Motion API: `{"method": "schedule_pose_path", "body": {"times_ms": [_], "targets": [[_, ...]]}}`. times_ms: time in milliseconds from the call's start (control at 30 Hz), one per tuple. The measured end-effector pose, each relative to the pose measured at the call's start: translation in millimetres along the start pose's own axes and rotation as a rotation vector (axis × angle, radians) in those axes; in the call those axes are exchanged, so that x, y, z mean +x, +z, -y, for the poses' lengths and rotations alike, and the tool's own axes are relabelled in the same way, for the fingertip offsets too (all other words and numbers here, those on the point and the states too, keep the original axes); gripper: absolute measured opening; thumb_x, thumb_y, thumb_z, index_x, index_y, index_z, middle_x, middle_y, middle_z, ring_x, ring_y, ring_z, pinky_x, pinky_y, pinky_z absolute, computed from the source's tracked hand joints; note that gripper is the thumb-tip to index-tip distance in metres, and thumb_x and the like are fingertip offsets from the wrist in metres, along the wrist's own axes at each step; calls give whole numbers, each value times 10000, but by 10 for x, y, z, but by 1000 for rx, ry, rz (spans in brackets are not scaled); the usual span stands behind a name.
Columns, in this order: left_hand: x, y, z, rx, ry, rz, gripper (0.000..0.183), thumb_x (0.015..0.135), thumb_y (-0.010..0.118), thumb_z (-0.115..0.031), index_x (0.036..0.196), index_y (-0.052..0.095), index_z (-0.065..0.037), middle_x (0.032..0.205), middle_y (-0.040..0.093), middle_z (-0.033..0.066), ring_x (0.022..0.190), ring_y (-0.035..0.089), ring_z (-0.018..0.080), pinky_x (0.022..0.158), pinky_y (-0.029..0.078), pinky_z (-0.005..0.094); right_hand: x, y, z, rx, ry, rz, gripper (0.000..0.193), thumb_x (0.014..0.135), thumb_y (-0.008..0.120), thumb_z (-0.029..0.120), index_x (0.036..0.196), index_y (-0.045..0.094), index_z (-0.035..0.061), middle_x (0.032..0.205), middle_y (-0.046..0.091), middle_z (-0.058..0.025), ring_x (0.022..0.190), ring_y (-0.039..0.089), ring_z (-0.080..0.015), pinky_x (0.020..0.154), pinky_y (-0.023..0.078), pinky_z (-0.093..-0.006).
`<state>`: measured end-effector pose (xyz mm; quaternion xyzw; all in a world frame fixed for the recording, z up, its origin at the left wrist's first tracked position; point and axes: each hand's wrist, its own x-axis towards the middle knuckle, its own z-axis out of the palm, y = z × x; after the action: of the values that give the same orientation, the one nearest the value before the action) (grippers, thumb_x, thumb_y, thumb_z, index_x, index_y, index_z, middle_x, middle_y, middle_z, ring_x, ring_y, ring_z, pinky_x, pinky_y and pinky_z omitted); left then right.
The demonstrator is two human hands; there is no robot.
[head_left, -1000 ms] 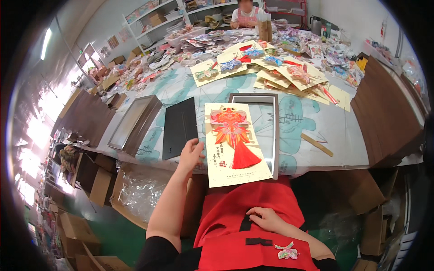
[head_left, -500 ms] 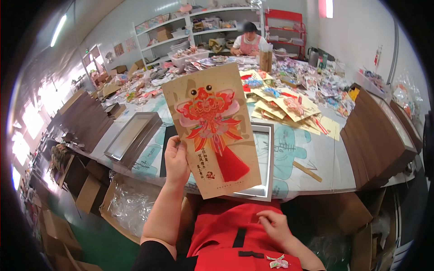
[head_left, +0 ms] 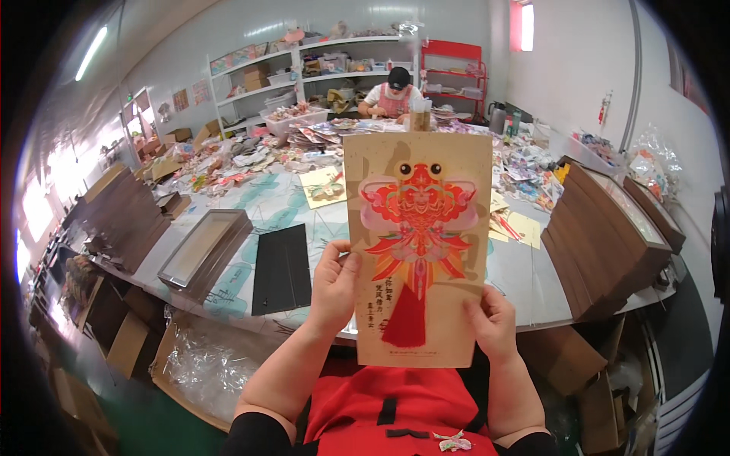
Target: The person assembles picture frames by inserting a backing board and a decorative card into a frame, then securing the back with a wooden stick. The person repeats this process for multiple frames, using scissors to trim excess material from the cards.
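A tan card (head_left: 422, 197) with a red and pink goldfish-like kite decoration stands nearly upright before me. A red tassel (head_left: 405, 319) hangs on its lower part, beside a column of dark writing. My left hand (head_left: 336, 281) is closed on the card's left edge, thumb in front. On the lower right edge, my right hand (head_left: 493, 323) pinches the card. To the left on the table lie a flat black backing board (head_left: 281, 270) and grey-brown box frames (head_left: 204, 249) with a glazed top. The card hides most of the table behind it.
Stacks of brown frames stand on the table's left (head_left: 133, 220) and right (head_left: 601, 228) sides. Decorated yellow cards (head_left: 323, 188) and a heap of craft pieces lie farther back. A co-worker (head_left: 393, 97) sits across the table. An open carton (head_left: 209, 368) holds clear plastic wrap below left.
My right hand has risen from near my lap and taken hold of the card's right edge. The card has moved right and straightened from its tilt. The whole view has shifted slightly.
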<state>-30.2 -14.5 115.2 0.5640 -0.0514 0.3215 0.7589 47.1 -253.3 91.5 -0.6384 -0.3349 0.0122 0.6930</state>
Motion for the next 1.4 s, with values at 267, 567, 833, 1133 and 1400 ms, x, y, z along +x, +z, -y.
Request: {"method": "schedule_pose_path", "body": {"times_ms": [267, 567, 833, 1133, 1400], "targets": [[5, 448, 345, -58, -103, 148, 156, 975, 447, -121, 1118, 432, -60, 994, 627, 91, 862, 618, 125, 721, 505, 256, -381, -521, -222, 187, 44, -169, 214, 939, 518, 140, 1073, 600, -5, 759, 585, 12, 614, 478, -31, 543, 370, -189], [-132, 1022, 952, -231, -518, 332, 305, 943, 486, -102, 1226, 380, -68, 995, 627, 97, 878, 623, 163, 753, 512, 299, -191, -643, -365, 675, 173, -242, 224, 914, 522, 152, 1062, 595, 1, 1014, 634, -121, 889, 639, -186, 731, 533, -312], [-353, 1254, 1262, -175, -594, 685, 503, 898, 548, -105, 1349, 327, -66, 1160, 565, 157, 1073, 564, 241, 898, 453, 369, -188, -1103, -658, 629, 120, -43, 181, 900, 568, 144, 997, 622, 1, 1003, 649, -130, 913, 641, -211, 771, 533, -322], [81, -777, 1233, 1055, 256, 6, 426, 773, 641, -95, 1172, 527, 1, 1157, 561, 217, 1074, 536, 356, 919, 416, 426, -302, -1880, -194, -339, 8, -308, 146, 904, 557, 43, 1011, 629, -25, 885, 633, 7, 803, 562, -63, 740, 436, -200], [-230, -1158, 1306, 834, -263, -102, 501, 810, 613, -102, 1266, 455, 31, 1168, 575, 187, 975, 600, 250, 851, 462, 339, -59, -1677, -72, 119, -30, -347, 147, 935, 537, 99, 1034, 608, 17, 818, 645, -9, 590, 522, -25, 481, 387, -157]]}}
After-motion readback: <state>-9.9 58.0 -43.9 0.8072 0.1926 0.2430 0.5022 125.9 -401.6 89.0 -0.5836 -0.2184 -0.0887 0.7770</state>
